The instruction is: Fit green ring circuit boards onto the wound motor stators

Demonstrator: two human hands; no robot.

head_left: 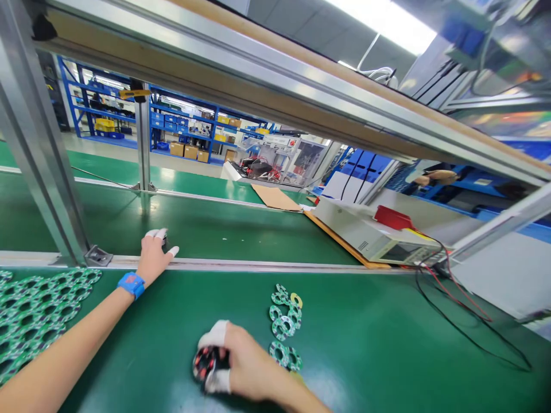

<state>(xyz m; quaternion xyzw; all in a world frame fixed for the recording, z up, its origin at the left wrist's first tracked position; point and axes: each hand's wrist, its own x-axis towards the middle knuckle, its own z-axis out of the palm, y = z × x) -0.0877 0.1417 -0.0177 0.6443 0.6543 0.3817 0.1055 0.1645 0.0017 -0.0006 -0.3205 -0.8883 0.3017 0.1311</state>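
Near the middle of the green bench (387, 332), our right hand (241, 358) has its thumb and fingers closed partway around a round black part (203, 363) with reddish segments, held low over the surface. Farther left, our left hand (154, 255) reaches over the metal rail (258, 265), its fingers and thumb bent around a small dark object (166, 244); most of it is hidden, and we cannot tell whether they grip it. White covers sit on our fingertips (220, 381), and a blue band (131, 284) circles our left wrist. Just right of our right hand lies a loose group of green ring boards (284, 327); many more ring boards (38, 310) cover the left side.
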